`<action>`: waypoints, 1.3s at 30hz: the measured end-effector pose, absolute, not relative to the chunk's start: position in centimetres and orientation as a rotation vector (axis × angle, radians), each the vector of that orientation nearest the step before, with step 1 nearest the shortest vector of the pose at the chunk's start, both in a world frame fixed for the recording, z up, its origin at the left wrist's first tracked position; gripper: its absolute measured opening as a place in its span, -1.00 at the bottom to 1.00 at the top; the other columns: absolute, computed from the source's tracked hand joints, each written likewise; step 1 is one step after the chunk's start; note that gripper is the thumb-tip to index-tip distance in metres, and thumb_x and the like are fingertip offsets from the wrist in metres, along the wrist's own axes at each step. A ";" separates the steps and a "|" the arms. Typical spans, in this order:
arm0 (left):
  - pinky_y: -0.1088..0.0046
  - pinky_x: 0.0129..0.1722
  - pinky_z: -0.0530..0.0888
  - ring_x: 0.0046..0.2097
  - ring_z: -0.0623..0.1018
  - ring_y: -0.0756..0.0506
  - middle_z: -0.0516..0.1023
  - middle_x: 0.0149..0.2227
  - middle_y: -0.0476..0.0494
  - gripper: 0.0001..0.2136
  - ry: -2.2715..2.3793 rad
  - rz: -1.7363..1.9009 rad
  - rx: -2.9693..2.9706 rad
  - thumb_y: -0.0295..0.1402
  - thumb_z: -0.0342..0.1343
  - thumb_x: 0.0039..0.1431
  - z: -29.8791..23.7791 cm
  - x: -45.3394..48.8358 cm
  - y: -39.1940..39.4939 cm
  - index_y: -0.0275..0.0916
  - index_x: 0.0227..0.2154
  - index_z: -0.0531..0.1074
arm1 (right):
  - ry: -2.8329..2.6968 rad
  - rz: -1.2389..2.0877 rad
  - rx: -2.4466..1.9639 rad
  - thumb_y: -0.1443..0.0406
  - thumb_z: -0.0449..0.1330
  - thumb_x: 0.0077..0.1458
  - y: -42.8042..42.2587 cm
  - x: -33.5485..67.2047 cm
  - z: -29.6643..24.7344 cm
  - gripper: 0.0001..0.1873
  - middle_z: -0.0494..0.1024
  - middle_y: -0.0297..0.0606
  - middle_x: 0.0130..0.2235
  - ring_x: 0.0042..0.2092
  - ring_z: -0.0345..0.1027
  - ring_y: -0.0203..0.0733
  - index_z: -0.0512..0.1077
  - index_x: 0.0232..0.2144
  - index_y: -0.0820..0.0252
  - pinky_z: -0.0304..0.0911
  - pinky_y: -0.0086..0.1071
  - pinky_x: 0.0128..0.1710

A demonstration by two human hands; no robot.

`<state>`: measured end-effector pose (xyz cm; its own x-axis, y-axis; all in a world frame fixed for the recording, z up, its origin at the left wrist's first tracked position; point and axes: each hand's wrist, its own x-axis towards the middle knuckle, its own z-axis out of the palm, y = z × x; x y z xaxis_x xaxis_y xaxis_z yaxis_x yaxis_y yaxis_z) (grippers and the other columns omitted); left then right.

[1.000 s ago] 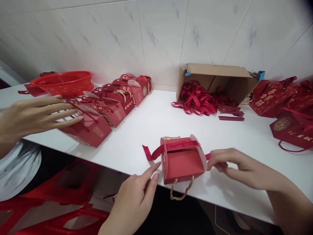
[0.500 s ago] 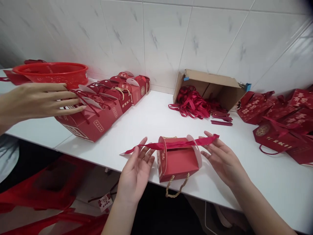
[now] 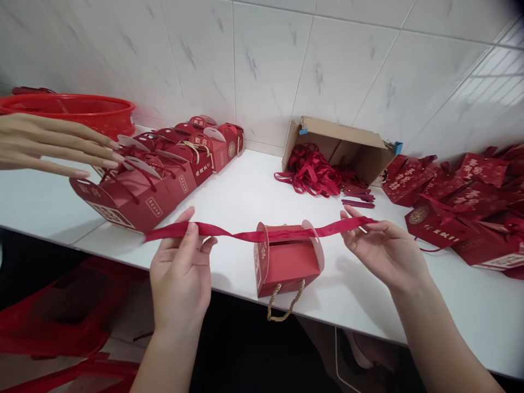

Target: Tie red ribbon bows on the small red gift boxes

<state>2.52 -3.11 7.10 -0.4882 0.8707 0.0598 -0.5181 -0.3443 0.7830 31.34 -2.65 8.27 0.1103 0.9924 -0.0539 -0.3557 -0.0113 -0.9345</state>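
Observation:
A small red gift box (image 3: 291, 261) stands at the table's front edge, its rounded end flaps up and a gold rope handle (image 3: 282, 310) hanging over the edge. A dark red ribbon (image 3: 245, 236) runs across its top through both flaps. To the left of the box, my left hand (image 3: 182, 262) pinches the ribbon between thumb and fingers, with the ribbon's end trailing past it. On the other side, my right hand (image 3: 382, 245) grips the opposite end with its fingertips. The ribbon is stretched nearly level between both hands.
Another person's hand (image 3: 53, 144) reaches in from the left over a row of red gift boxes (image 3: 159, 185). Behind it sits a red basin (image 3: 98, 112). A cardboard box (image 3: 344, 136) on its side spills ribbons (image 3: 313, 172). More red boxes (image 3: 462, 202) crowd the right.
My left hand has moved left along the ribbon and closed on it; the ribbon is now pulled further out on that side. The other person's hand has drawn back left.

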 end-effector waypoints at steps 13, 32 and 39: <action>0.49 -0.52 0.39 -0.36 0.55 -0.06 0.56 -0.41 -0.06 -0.93 0.953 2.117 0.867 -0.41 0.18 0.06 10.6 1.2 -2.3 -0.28 -0.48 0.43 | -0.924 0.799 -1.023 0.22 0.22 0.08 -3.4 31.4 9.1 -0.81 0.49 -0.36 -0.31 -0.34 0.39 -0.38 0.53 -0.21 -0.02 0.46 -0.49 -0.29; 0.70 -0.45 0.47 -0.35 0.47 0.08 0.48 -0.44 -0.03 -0.92 0.688 1.925 0.408 -0.44 0.13 0.11 9.4 -0.2 -3.0 -0.25 -0.46 0.49 | -0.910 0.675 -0.927 0.29 0.23 0.07 -3.4 32.1 9.1 -0.91 0.53 -0.41 -0.25 -0.32 0.42 -0.38 0.53 -0.34 -0.01 0.45 -0.42 -0.22; 0.45 -0.22 0.51 -0.31 0.53 0.03 0.57 -0.45 0.00 -0.86 0.732 2.270 0.969 -0.60 0.27 -0.11 12.5 2.1 -0.5 -0.28 -0.44 0.56 | -1.004 0.550 -0.830 0.24 0.25 0.04 -2.2 31.2 12.7 -0.94 0.54 -0.35 -0.26 -0.34 0.41 -0.31 0.52 -0.41 0.07 0.42 -0.38 -0.41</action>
<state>2.06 -0.45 12.48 -0.5823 0.6710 0.4590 -0.2763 -0.6943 0.6645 31.16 -2.15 12.71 0.4467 0.7359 0.5089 -0.0323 0.5817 -0.8128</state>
